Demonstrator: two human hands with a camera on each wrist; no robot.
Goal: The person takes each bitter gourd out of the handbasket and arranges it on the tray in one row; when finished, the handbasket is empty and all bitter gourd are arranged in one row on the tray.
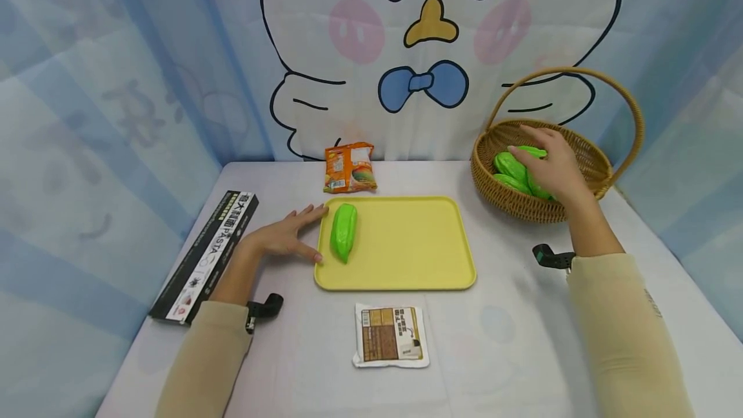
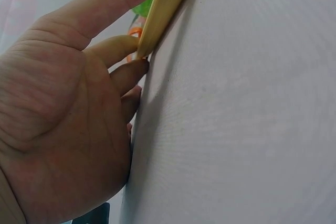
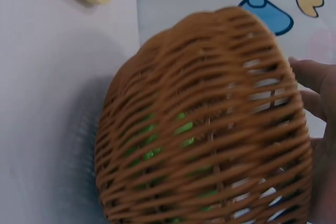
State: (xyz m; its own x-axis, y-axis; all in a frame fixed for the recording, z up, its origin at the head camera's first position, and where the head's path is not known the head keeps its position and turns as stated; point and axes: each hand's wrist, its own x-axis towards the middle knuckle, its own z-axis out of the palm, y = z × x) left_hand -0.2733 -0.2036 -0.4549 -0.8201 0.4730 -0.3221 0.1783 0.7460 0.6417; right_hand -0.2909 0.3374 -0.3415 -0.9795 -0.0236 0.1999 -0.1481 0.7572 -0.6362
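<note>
My left hand point(image 1: 288, 233) touches the left edge of a yellow tray point(image 1: 409, 244), its fingers spread and fairly straight. In the left wrist view the thumb and fingertips meet the tray's rim. A glossy green, ridged oblong piece point(image 1: 344, 232), like a toy fruit or vegetable, lies on the tray's left side. At the right, my right hand point(image 1: 554, 163) reaches over a wicker basket point(image 1: 493, 195), fingers extended above several similar green pieces point(image 1: 511, 166). Nothing is seen gripped there. In the right wrist view the basket wall point(image 3: 210, 108) hides most of the contents.
An orange snack packet point(image 1: 350, 168) lies behind the tray, and a brown-and-white packet point(image 1: 391, 336) in front of it. A black-and-white pasta box point(image 1: 206, 257) lies at the table's left. The basket's tall arched handle point(image 1: 637, 124) rises at the right. A patterned curtain point(image 1: 424, 134) hangs behind.
</note>
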